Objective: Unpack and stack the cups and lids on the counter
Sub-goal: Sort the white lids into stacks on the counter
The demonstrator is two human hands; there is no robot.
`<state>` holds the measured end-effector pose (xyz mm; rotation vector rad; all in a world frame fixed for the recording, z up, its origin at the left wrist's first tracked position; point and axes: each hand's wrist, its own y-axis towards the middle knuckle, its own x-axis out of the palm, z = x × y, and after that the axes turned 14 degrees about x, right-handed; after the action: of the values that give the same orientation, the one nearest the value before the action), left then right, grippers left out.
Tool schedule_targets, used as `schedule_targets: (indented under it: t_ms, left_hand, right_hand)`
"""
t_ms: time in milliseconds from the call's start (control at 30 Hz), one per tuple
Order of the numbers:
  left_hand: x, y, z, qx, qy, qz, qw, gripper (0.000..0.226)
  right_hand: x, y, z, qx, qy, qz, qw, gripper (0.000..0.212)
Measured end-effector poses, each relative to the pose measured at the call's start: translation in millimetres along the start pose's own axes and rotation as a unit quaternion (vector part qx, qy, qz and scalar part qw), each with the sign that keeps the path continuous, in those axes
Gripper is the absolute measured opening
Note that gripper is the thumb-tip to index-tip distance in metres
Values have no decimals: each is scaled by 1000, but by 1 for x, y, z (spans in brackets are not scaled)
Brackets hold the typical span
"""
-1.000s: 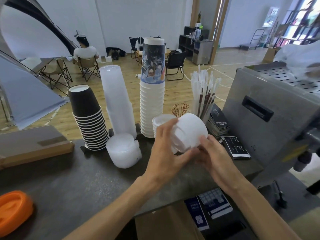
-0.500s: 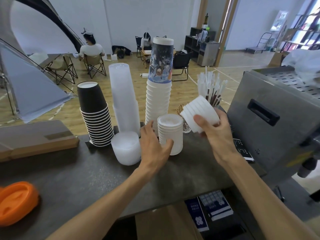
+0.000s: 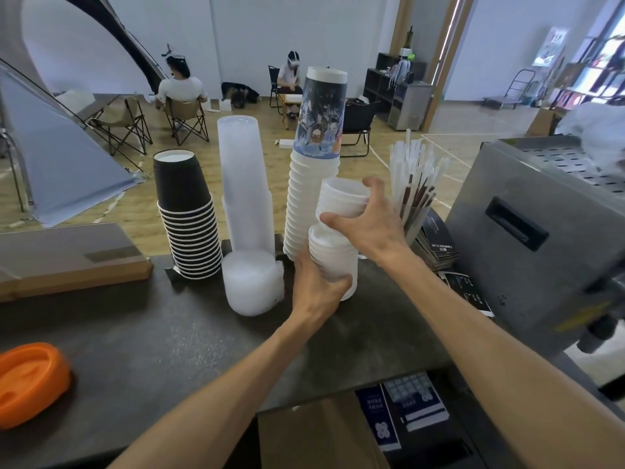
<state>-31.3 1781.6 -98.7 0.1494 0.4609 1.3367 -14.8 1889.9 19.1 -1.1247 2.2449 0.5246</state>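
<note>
A short stack of white lids [image 3: 333, 257] stands on the dark counter [image 3: 169, 340]. My left hand [image 3: 316, 292] grips its lower part from the front left. My right hand [image 3: 368, 223] holds a second bundle of white lids [image 3: 341, 199] right on top of that stack, slightly tilted. Behind stand a stack of black paper cups [image 3: 184, 214], a tall column of clear plastic cups [image 3: 245, 184] and a tall stack of white cups with a printed cup [image 3: 318, 157] on top. A pile of translucent lids [image 3: 252, 282] sits in front of the clear cups.
A holder of wrapped straws [image 3: 414, 184] and black leaflets [image 3: 439, 245] stand right of the lids. A steel machine [image 3: 541, 238] fills the right side. A cardboard box [image 3: 64, 258] lies at the left, an orange object [image 3: 28, 384] near the front left edge.
My right hand carried the lid bundle from beside the straws leftward onto the standing stack. My left hand closed round the lower stack.
</note>
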Motion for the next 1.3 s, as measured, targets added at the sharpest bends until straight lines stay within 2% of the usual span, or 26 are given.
schedule_targets:
  t_ms: [167,500,733,900,967,1067,1133,1300]
  left_hand:
    - [7,-5,-1,-18,68,14,997,95]
    - [15,-11,3,-42,104,0,994,105]
    - [17,-12,7,-46,128,7,991,102]
    - [14,-15,10,-51,135,-4,989,102]
    - [8,-12,14,0,65,5,998,98]
    - [-3,-4,24,64,-98,30,993,76]
    - [-7,-3,32,62,-119,25,991,70]
    - [-5,-5,30,52,-125,29,990,75]
  right_hand:
    - [7,-7,8,-23,-54,27,998,99]
    - [17,-18,18,-67,-98,39,992,99]
    - [21,-19,24,-54,-64,42,996,107]
    - [25,-20,32,-59,46,6,997,105]
    - [23,-17,34,-65,64,-18,996,106]
    - [17,-10,39,-67,79,-72,992,106]
    - [13,-5,42,-61,87,-110,988,105]
    - [10,3,43,-62,78,-152,983,104]
